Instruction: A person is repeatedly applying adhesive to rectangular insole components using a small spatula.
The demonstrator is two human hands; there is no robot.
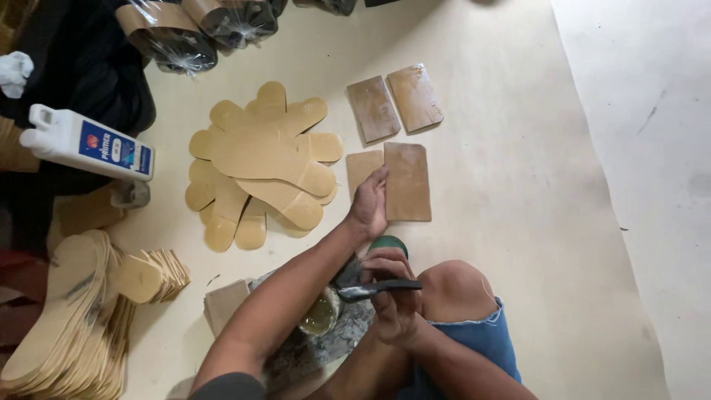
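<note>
My left hand (369, 205) reaches forward and lies with fingers stretched on two tan rectangular pieces on the floor, a small one (361, 166) and a larger one (408, 182); it grips nothing. My right hand (394, 300) is closed on a black-handled brush (378, 288), held level just above my lap. The brush tip points left at a glue pot (321, 316) with yellowish liquid, which stands on a mottled slab between my arms. A green lid (389, 242) shows just behind the right hand.
A fan of tan insole-shaped cutouts (259, 159) lies left of the rectangles. Two more brown rectangles (395, 104) lie farther away. At the left are a white bottle (89, 142), insole stacks (67, 326) and a small board (224, 304). Plastic-wrapped rolls (178, 33) sit at the top. My bare knee (459, 290) is on the right.
</note>
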